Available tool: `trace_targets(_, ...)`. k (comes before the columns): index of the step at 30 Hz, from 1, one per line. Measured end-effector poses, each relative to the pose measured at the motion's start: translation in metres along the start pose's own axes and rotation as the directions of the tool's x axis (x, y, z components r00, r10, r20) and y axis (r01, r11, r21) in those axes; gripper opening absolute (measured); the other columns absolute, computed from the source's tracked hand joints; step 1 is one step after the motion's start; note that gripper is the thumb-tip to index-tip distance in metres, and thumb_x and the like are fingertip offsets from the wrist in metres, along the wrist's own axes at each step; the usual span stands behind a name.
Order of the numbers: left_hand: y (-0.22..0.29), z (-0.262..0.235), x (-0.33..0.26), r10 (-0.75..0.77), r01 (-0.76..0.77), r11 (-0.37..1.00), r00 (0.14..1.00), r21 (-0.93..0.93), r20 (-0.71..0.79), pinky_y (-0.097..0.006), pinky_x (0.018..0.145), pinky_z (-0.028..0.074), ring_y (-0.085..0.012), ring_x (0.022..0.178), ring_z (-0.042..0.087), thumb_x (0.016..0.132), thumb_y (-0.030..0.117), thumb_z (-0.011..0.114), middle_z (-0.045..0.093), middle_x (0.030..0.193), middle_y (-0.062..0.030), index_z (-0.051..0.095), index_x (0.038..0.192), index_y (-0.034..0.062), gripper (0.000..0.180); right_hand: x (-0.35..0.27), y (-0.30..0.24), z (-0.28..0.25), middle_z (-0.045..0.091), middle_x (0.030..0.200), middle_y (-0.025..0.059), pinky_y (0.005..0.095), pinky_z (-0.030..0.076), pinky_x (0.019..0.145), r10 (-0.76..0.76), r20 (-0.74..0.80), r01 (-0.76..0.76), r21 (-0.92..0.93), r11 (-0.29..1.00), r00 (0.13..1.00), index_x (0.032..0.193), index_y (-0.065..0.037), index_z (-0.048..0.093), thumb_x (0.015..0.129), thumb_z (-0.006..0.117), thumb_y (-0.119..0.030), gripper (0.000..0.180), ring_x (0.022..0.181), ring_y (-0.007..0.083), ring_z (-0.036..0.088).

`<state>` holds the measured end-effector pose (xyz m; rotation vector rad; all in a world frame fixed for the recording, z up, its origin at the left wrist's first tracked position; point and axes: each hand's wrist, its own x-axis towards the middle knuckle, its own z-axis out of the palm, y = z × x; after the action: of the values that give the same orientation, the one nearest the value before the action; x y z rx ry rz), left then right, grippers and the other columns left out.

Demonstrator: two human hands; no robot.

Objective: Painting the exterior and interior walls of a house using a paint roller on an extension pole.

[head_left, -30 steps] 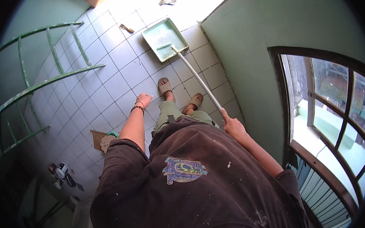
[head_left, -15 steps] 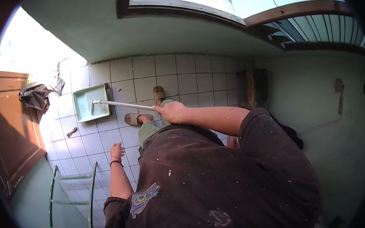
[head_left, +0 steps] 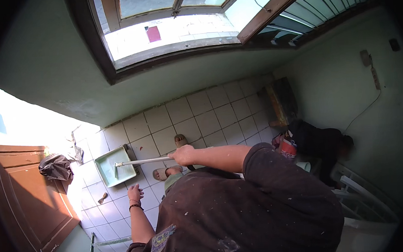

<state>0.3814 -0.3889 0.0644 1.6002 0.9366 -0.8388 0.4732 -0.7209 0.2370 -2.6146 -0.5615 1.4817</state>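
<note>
My right hand (head_left: 181,156) is wrapped round the pale handle of a paint roller (head_left: 143,161). The roller's head rests in a light green paint tray (head_left: 126,177) on the tiled floor. My left hand (head_left: 135,194) hangs below the tray's near right corner, fingers loosely bent and apart, with nothing in it. On the tiles left of that hand lies a small paintbrush or scraper (head_left: 103,198); its exact kind is too small to tell.
At the left are a brown door (head_left: 26,197) and a black plastic bag (head_left: 56,167). A green metal ladder (head_left: 109,242) stands lower left. A wooden box (head_left: 281,102), dark cloth (head_left: 311,140) and white plastic furniture (head_left: 365,197) are at the right. An opened window (head_left: 173,47) tops the far wall.
The view has shifted, showing more of the window and the right side. The roller's head stays in the tray, my right hand still on its handle. My left hand is closer to the tray.
</note>
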Motion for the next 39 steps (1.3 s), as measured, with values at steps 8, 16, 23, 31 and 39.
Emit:
trace_targets(8,0.007,0.022,-0.008,0.15,-0.152,0.982,0.988,-0.112,-0.025,-0.028,0.04,0.044,-0.0159,0.051,0.057,0.089,0.026,0.056,0.058,0.069,-0.0077,0.054,0.097,0.0014,0.026,-0.044,0.022,-0.036,0.066,0.101,0.0137,0.0407,0.052,0.073,-0.017,-0.039,0.013,-0.105,0.994,0.999,0.136,-0.022,0.043,0.084,0.051,-0.025,0.052,0.093,0.0281,0.065)
trace_targets(16,0.048,0.081,0.04,0.471,-0.506,0.85,0.854,0.146,0.219,-0.037,0.049,0.048,-0.0275,0.061,0.06,0.084,0.022,0.055,0.06,0.074,-0.0143,0.055,0.099,0.0005,0.026,0.011,-0.028,-0.041,0.069,0.09,0.013,0.0408,0.054,0.069,-0.187,-0.164,0.121,-0.348,0.93,0.969,0.089,-0.008,0.069,0.073,0.058,-0.01,0.019,0.088,0.0297,0.066)
trace_targets(23,-0.015,0.074,0.081,0.7,-0.709,0.548,0.679,0.444,0.222,-0.043,0.065,0.05,-0.0365,0.074,0.062,0.078,0.027,0.063,0.064,0.083,-0.0201,0.06,0.098,-0.0011,0.034,-0.049,-0.024,-0.085,0.069,0.083,0.0128,0.0355,0.055,0.068,0.125,0.084,-0.093,-0.307,0.947,0.989,0.084,-0.003,0.069,0.073,0.058,-0.004,0.016,0.075,0.0262,0.068)
trace_targets(31,0.055,0.121,0.037,0.977,-0.711,-0.048,0.114,0.702,0.183,-0.047,0.082,0.049,-0.0417,0.098,0.059,0.08,0.042,0.059,0.061,0.107,-0.0248,0.043,0.127,-0.0024,0.066,-0.088,-0.036,-0.134,0.066,0.102,0.0199,0.0375,0.054,0.077,0.078,0.344,-0.077,-0.016,0.997,0.936,0.122,-0.005,0.055,0.087,0.057,-0.019,0.039,0.084,0.0318,0.067)
trace_targets(39,0.052,0.103,0.064,0.717,-0.58,0.458,0.689,0.674,0.106,-0.043,0.084,0.048,-0.0366,0.103,0.056,0.089,0.019,0.045,0.056,0.115,-0.0207,0.055,0.108,0.0033,0.027,-0.127,-0.071,-0.136,0.062,0.094,0.0104,0.0359,0.044,0.057,-0.189,0.14,0.042,0.686,0.726,0.972,0.119,0.0,0.054,0.084,0.066,-0.035,0.052,0.066,0.0202,0.053)
